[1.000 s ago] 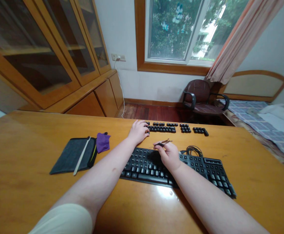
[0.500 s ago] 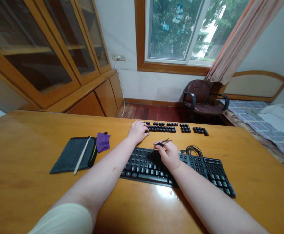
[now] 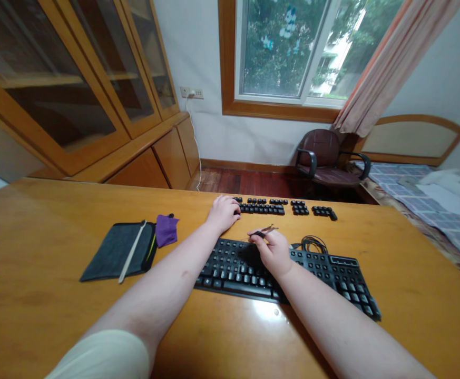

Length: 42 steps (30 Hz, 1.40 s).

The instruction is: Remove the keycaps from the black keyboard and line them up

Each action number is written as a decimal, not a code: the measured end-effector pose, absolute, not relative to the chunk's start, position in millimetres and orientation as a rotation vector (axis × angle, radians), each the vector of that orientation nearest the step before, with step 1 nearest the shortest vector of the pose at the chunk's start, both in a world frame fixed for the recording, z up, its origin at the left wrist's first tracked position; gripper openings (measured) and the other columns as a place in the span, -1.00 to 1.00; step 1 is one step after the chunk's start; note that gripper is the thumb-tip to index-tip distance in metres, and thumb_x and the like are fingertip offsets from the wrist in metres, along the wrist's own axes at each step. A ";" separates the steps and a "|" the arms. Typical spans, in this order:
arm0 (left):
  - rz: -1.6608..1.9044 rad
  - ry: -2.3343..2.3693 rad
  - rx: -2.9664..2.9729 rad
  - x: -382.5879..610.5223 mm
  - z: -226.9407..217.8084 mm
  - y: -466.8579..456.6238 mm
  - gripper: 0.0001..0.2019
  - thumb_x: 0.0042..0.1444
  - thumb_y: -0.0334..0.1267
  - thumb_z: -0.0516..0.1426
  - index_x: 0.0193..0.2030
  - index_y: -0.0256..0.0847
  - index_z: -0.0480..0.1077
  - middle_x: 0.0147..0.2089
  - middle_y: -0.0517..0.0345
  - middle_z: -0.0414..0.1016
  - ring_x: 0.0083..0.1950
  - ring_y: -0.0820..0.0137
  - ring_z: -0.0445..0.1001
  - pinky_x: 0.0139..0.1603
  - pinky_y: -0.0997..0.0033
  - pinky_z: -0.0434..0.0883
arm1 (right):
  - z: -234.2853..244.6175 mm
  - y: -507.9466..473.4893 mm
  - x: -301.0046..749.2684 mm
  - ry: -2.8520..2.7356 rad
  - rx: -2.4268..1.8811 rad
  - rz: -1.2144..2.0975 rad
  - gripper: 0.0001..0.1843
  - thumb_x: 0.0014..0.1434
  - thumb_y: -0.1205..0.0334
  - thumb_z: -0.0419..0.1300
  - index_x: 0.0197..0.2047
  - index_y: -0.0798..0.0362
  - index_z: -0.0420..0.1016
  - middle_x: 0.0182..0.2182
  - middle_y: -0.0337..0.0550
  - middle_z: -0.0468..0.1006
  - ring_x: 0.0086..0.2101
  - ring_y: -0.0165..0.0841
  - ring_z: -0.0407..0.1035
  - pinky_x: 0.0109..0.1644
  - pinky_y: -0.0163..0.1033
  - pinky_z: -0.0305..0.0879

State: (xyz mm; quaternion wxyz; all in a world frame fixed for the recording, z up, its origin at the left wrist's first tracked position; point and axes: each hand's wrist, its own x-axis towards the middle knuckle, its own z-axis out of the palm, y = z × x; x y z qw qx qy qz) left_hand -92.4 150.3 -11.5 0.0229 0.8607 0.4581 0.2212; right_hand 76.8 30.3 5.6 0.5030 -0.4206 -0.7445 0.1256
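A black keyboard (image 3: 230,266) lies on the wooden table (image 3: 40,252) in front of me. Beyond it, rows of loose black keycaps (image 3: 277,206) are laid out near the far edge. My left hand (image 3: 224,212) rests with curled fingers on the left end of those rows, touching a keycap. My right hand (image 3: 272,250) sits above the keyboard's middle, pinched on a thin wire keycap puller (image 3: 264,231) whose prongs stick out past my fingers.
A dark grey pouch (image 3: 117,255) with a pale stick across it and a purple cloth (image 3: 165,229) lie on the left. The coiled keyboard cable (image 3: 313,243) sits behind the keyboard. A chair (image 3: 326,158) and a bed (image 3: 431,195) stand beyond the table.
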 end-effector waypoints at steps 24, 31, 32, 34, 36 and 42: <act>0.771 1.527 2.622 -98.6 30.9 134.7 -0.80 0.14 -0.27 0.02 -0.22 -0.16 0.47 -0.14 0.09 0.51 -0.06 0.26 0.40 0.05 0.20 0.27 | -0.3 29.9 75.2 -1.733 -1.095 0.426 -0.79 0.19 0.18 0.06 -0.31 0.04 0.50 -0.48 -0.14 0.56 -0.42 -0.34 0.46 -0.23 -0.22 0.38; 0.362 1.321 2.574 -97.2 36.5 65.5 -0.69 0.09 -0.35 0.01 -0.02 -0.17 0.39 0.02 0.06 0.44 0.05 0.26 0.37 0.11 0.26 0.27 | 29.7 27.8 75.6 -1.652 -1.126 0.785 -0.77 0.16 0.10 0.10 -0.23 0.07 0.43 -0.48 -0.18 0.53 -0.54 -0.41 0.43 -0.38 -0.30 0.37; 0.348 1.268 2.559 -97.2 33.1 50.5 -0.68 0.12 -0.31 0.00 0.02 -0.16 0.35 0.05 0.06 0.42 0.08 0.26 0.35 0.14 0.25 0.25 | 38.4 28.2 77.4 -1.729 -1.135 0.807 -0.78 0.16 0.11 0.11 -0.26 0.07 0.44 -0.48 -0.18 0.53 -0.51 -0.40 0.43 -0.35 -0.30 0.36; 0.353 1.247 2.506 -97.6 24.0 23.4 -0.58 0.13 -0.16 0.03 0.14 -0.15 0.23 0.16 0.02 0.32 0.17 0.22 0.28 0.19 0.19 0.20 | 51.7 29.4 81.3 -1.843 -1.168 0.850 -0.79 0.16 0.11 0.10 -0.30 0.07 0.44 -0.48 -0.18 0.53 -0.46 -0.38 0.45 -0.34 -0.31 0.35; 0.330 1.269 2.491 -98.2 13.3 4.3 -0.33 0.04 0.00 0.10 0.26 -0.17 0.03 0.28 -0.04 0.15 0.29 0.15 0.10 0.27 0.09 0.07 | 54.7 30.3 83.8 -1.911 -1.206 0.918 -0.78 0.18 0.11 0.08 -0.31 0.08 0.44 -0.51 -0.20 0.53 -0.47 -0.39 0.44 -0.37 -0.32 0.34; 0.270 1.326 2.552 -97.9 -8.1 -5.0 -0.10 -0.05 0.13 0.12 0.32 -0.31 -0.12 0.35 -0.15 -0.05 0.37 0.14 -0.09 0.34 0.07 -0.11 | 19.0 26.3 79.0 -1.848 -1.317 1.052 -0.77 0.17 0.13 0.09 -0.44 0.07 0.38 -0.64 -0.23 0.50 -0.59 -0.39 0.44 -0.48 -0.34 0.33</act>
